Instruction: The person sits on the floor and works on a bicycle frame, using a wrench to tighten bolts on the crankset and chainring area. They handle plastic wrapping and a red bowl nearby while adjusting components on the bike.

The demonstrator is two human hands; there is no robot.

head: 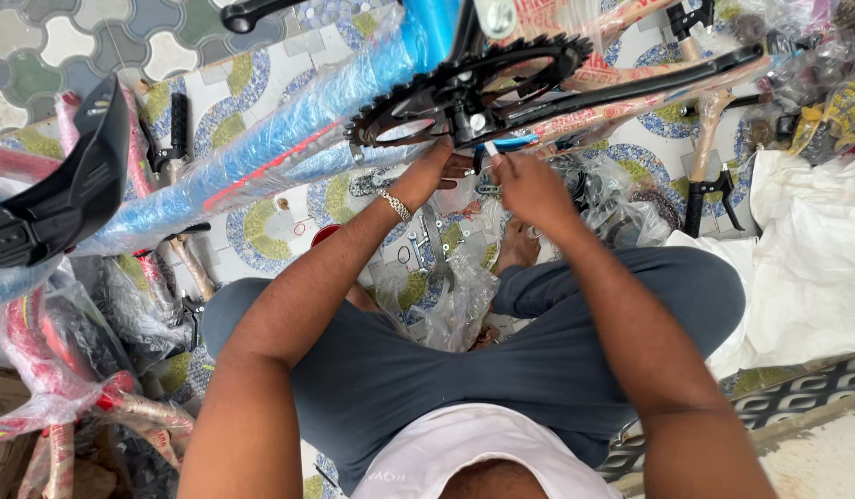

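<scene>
Two hands meet just below the black chainring [464, 88] at upper centre: my left hand [436, 171] cups the crank hub, fingers curled, while my right hand [529, 185] pinches a small white part [491, 148]. Best I keep it square and steady.

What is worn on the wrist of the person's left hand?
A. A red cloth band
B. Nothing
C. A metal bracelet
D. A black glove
C: a silver metal bracelet circles the wrist just behind the left hand, which reaches up to the black chainring of the bicycle.
</scene>
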